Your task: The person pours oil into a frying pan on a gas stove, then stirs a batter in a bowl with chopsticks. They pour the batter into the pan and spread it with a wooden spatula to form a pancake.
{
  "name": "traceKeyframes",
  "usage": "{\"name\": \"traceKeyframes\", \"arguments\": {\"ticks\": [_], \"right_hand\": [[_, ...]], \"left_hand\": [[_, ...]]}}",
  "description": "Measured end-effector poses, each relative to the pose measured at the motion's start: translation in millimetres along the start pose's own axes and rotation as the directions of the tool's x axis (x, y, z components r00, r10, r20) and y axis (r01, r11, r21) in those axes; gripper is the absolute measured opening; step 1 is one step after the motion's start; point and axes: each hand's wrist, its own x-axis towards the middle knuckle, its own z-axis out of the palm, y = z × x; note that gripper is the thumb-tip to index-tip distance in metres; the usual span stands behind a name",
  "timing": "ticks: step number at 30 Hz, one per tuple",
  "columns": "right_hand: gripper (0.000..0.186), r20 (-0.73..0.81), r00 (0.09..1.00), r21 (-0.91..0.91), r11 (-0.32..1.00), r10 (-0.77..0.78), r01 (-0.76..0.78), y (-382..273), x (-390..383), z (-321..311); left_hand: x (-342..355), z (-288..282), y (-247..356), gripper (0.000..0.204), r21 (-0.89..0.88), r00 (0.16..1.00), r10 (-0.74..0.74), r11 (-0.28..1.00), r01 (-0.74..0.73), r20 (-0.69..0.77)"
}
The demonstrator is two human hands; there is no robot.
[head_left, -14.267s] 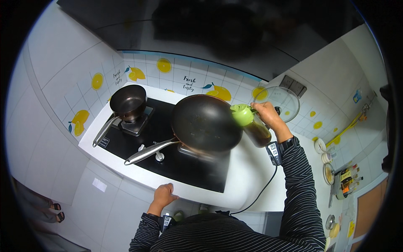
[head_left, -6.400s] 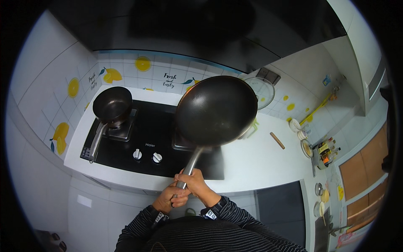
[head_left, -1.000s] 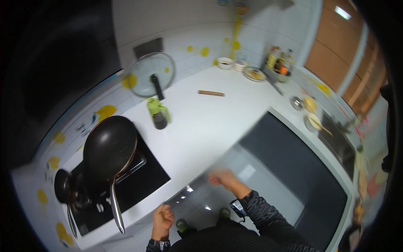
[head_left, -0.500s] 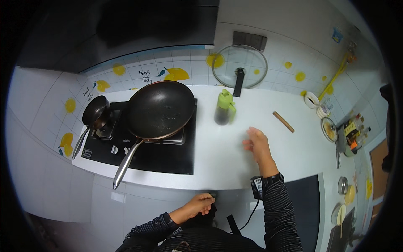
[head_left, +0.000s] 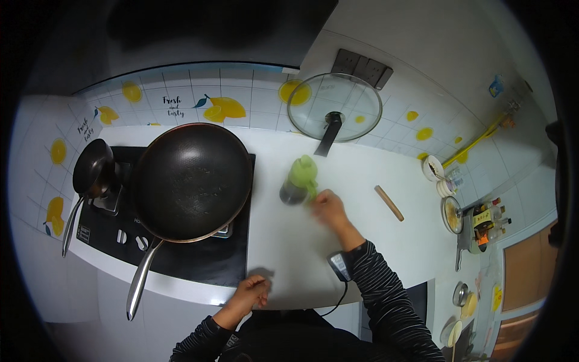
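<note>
The right hand is at the handle side of the green-topped bottle, near the worktop's back edge; blur means I cannot tell whether its fingers grip. The handle faces the hand, presumably for easy grasping. The left hand, loosely curled, fingertip contact unclear, hangs by the front edge. 2 pans, a wok and saucepan, point their handles frontward, probably for reach; the glass lid leans at the back edge, likely saving space.

The right hand is near a green-topped bottle beside the black wok.
</note>
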Motion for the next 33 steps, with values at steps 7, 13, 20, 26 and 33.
{"name": "traceKeyframes", "arguments": {"ticks": [7, 13, 20, 26, 33], "right_hand": [[0.027, -0.003, 0.993, 0.197, 0.974, -0.117, 0.115, -1.3, 9.7, 11.9], [0.031, 0.022, 0.976, 0.229, 0.952, -0.215, 0.204, 8.0, 58.9, -3.0], [0.027, 0.002, 0.971, 0.284, 0.932, -0.237, 0.227, 3.6, 120.7, -24.3], [0.027, -0.116, 0.947, 0.405, 0.856, -0.3, 0.32, 12.3, 156.3, -27.6], [0.021, -0.179, 0.966, 0.736, 0.626, -0.187, 0.258, 64.5, 135.3, -38.5]], "left_hand": [[8.7, 15.0, -4.7, 0.005, -0.082, 0.996, 0.03, 0.996, -0.036, -0.08], [3.2, 34.6, -10.8, 0.01, -0.098, 0.986, 0.05, 0.993, -0.066, -0.158], [-6.2, 42.4, -28.1, 0.008, -0.141, 0.947, 0.075, 0.982, -0.124, -0.312], [-10.9, 40.8, -32.7, 0.01, -0.115, 0.923, 0.12, 0.978, -0.172, -0.365], [18.0, 46.7, -22.7, 0.008, 0.086, 0.965, 0.074, 0.995, -0.054, -0.251]]}}
